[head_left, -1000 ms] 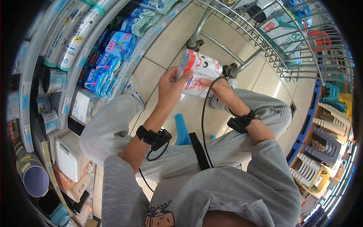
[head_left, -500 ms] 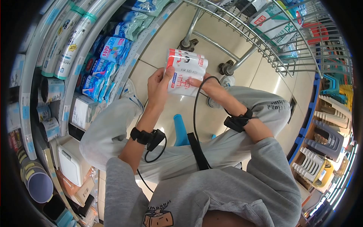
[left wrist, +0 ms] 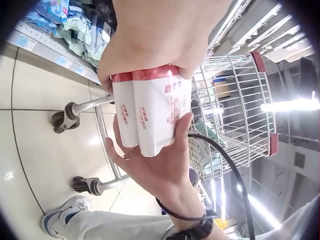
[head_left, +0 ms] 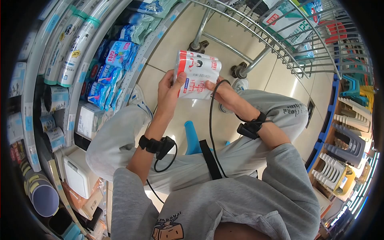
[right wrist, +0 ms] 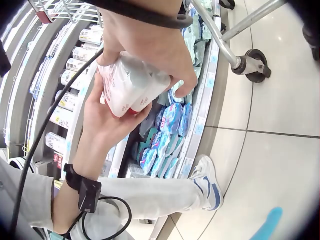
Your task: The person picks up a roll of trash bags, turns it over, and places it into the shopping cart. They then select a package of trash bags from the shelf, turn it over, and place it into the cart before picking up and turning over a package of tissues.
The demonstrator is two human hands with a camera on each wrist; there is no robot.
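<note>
Both hands hold a white and red plastic-wrapped pack of rolls above the floor, between the knees. The left hand grips its left end, thumb on the printed face and fingers behind. On the right end lies the thumb of the right hand, with its other fingers behind the pack. In the left wrist view the pack shows two joined rolls, its far end in the right hand. The right wrist view has the left hand round the red end of the pack.
A wire shopping cart on casters, with packaged goods inside, stands ahead at right. Shelves of blue packets and rolls line the left. Plastic stools are stacked at right. A blue object is between the legs; a black cable hangs from the right hand.
The pack and both hands have moved left, and the pack has turned so its printed face lies more level. Over the last half second, the right thumb has shifted slightly on it.
</note>
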